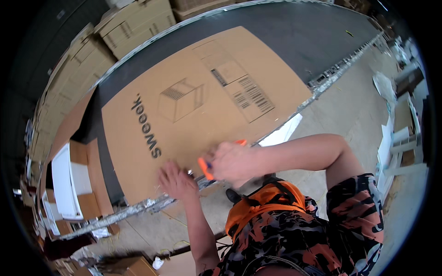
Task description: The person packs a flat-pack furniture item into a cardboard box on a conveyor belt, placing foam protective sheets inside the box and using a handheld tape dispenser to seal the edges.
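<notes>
A large flat brown cardboard box (207, 115), printed in black with a drawing and label marks, lies on the dark conveyor. My left hand (177, 180) rests on its near edge with the fingers stretched out and apart. My right hand (232, 162) is closed around an orange hand tool (205, 169) with a blue part. Orange shows at both sides of the fist, just above the box's near edge. Motion blur and the fingers hide the tool's exact kind. A small shiny bit shows between the two hands.
The dark conveyor bed (294, 27) has a metal side rail. On the left stands an opened carton (92, 179) with a white item (69, 181) inside. Stacked cartons (138, 27) line the far side. White sheets and scraps (384, 87) lie at the right.
</notes>
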The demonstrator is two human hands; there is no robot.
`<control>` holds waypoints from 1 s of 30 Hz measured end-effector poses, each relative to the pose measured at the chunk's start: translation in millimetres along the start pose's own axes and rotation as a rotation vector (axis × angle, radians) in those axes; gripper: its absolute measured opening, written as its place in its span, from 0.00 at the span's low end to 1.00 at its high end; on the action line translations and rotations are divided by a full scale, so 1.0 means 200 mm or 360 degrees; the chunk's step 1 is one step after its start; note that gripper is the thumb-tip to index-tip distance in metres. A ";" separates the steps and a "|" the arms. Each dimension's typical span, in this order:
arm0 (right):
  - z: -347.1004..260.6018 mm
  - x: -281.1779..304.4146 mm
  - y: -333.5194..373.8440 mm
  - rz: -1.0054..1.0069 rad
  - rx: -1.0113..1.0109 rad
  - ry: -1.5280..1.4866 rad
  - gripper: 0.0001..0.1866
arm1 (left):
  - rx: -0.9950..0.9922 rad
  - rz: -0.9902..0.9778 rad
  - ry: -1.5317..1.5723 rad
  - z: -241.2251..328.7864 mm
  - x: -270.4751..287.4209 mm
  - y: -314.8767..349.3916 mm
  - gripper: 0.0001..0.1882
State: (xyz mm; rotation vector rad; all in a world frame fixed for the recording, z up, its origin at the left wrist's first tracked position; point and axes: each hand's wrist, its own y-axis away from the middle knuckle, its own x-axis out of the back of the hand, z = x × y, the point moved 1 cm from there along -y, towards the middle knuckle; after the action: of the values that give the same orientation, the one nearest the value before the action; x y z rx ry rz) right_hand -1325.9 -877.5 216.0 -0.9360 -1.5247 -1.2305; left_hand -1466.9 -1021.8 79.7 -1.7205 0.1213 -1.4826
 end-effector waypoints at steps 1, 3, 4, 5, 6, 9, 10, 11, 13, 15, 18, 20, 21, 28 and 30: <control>-0.01 0.04 -0.01 -0.0012 0.0063 0.0005 0.18 | -0.0016 0.0196 -0.0045 -0.02 -0.07 0.03 0.24; 0.01 0.02 -0.01 0.0037 0.0100 0.0044 0.15 | -0.0057 0.0235 0.0031 0.00 -0.10 0.01 0.23; 0.02 -0.01 0.01 0.0102 0.0095 0.0083 0.13 | -0.0075 0.0263 0.0079 0.02 -0.11 0.01 0.23; 0.03 0.00 0.05 0.0102 0.0111 0.0083 0.13 | -0.0111 0.0278 0.0055 0.03 -0.11 0.00 0.22; 0.05 0.01 0.09 0.0067 0.0101 0.0064 0.12 | -0.0114 0.0264 0.0034 0.03 -0.11 -0.01 0.22; 0.16 -0.12 0.29 0.0296 -0.0061 -0.0218 0.10 | -0.0047 0.0215 0.0009 0.03 -0.08 0.01 0.23; 0.25 -0.13 0.42 0.0061 -0.0014 -0.0231 0.12 | -0.0044 0.0192 -0.0044 0.00 -0.06 0.01 0.23; 0.35 -0.13 0.60 -0.0195 0.0010 -0.0238 0.13 | -0.0031 0.0112 -0.0046 0.01 -0.06 0.00 0.23; 0.45 -0.17 0.93 -0.0422 -0.0114 -0.0182 0.16 | 0.0000 0.0069 -0.0072 0.03 -0.06 0.00 0.24; 0.51 -0.23 1.16 -0.0211 -0.0235 -0.0028 0.16 | 0.0047 -0.0090 -0.0106 0.02 -0.05 0.01 0.26; 0.55 -0.28 1.24 -0.0035 -0.0339 0.0123 0.16 | 0.0135 -0.0381 -0.0216 0.04 -0.01 0.00 0.27; 0.57 -0.29 1.27 -0.0081 -0.0293 0.0116 0.17 | 0.0165 -0.0463 -0.0176 0.07 0.01 -0.01 0.27; 0.57 -0.28 1.29 0.0012 -0.0275 0.0139 0.17 | 0.0208 -0.0555 -0.0112 0.10 0.02 0.00 0.28; 0.62 -0.28 1.42 -0.0052 -0.0351 0.0179 0.24 | 0.0229 -0.0656 -0.0054 0.12 0.06 -0.03 0.30; 0.60 -0.27 1.35 -0.0145 -0.0366 0.0177 0.24 | 0.0214 -0.0665 -0.0222 0.14 0.04 -0.03 0.31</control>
State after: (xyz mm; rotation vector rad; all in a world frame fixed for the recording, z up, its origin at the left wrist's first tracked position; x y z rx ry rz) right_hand -1080.0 -703.8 229.7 -0.9360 -1.3711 -1.5227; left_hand -1443.5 -1008.7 91.9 -1.8030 -0.4260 -1.6139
